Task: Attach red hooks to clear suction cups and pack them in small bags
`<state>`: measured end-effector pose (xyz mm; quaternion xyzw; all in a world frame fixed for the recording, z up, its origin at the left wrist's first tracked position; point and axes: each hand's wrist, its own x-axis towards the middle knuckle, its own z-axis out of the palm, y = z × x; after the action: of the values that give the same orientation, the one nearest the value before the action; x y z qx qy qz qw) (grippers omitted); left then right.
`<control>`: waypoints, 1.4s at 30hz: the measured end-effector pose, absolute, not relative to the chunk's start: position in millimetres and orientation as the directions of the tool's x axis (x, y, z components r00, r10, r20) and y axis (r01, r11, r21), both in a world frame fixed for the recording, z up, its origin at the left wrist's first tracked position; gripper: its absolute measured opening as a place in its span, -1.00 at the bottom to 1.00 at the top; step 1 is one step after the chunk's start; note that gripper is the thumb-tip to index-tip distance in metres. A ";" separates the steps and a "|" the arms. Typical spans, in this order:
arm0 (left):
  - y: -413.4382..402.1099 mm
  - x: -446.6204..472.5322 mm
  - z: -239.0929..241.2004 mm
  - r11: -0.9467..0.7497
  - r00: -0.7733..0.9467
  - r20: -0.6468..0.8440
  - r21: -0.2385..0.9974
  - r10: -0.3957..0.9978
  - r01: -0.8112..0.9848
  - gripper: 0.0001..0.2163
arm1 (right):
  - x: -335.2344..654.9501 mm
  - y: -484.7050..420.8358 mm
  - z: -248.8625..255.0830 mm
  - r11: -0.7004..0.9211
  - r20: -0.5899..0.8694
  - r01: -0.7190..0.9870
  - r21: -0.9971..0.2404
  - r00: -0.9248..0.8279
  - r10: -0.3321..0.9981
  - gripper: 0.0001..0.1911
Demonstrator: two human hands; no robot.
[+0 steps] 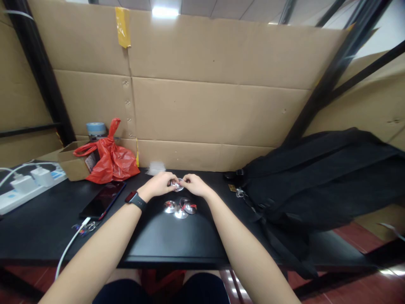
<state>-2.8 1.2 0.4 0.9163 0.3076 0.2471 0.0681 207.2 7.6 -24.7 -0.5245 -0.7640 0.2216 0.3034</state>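
fingers (171,177) of left hand (159,183) and right hand (196,184) are closely pinching a shiny disc (177,187) from nine and three o'clock, probably for steadiness; similar discs (181,213) are lying handy at six.

The discs (181,213) look like smooth, glossy metal.

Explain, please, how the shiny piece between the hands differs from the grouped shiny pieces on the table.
The held piece is between the left hand and right hand; the grouped pieces lie untouched on the black table. The held piece is nearer the cardboard wall; the grouped pieces are nearer the table's front edge. Red bits show on the grouped pieces; fingers partly cover the held piece. Both look silvery and shiny.
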 end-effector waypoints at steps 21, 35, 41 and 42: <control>19.0 -33.3 9.4 -0.715 0.563 0.458 0.297 0.688 0.632 -0.87 | 212.1 -0.5 -10.9 0.485 0.447 0.385 -0.785 -0.190 0.874 -0.61; 44.2 -75.8 -3.4 -0.643 0.592 0.252 0.255 0.765 0.722 -0.92 | 270.5 24.3 -33.4 0.268 0.215 0.784 -0.560 -0.175 0.961 -0.66; 44.6 -72.9 -4.9 -0.635 0.581 0.268 0.202 0.768 0.746 -0.82 | 269.9 20.9 -29.5 0.255 0.204 0.820 -0.512 -0.172 0.964 -0.71; 45.3 -71.7 -6.8 -0.636 0.583 0.268 0.199 0.767 0.745 -0.81 | 267.9 20.0 -28.2 0.267 0.224 0.823 -0.501 -0.174 0.959 -0.73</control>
<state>-71.7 45.3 -6.8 0.8891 0.4252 0.1661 0.0325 267.9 20.0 -28.2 -0.5904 -0.7545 0.1340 0.2535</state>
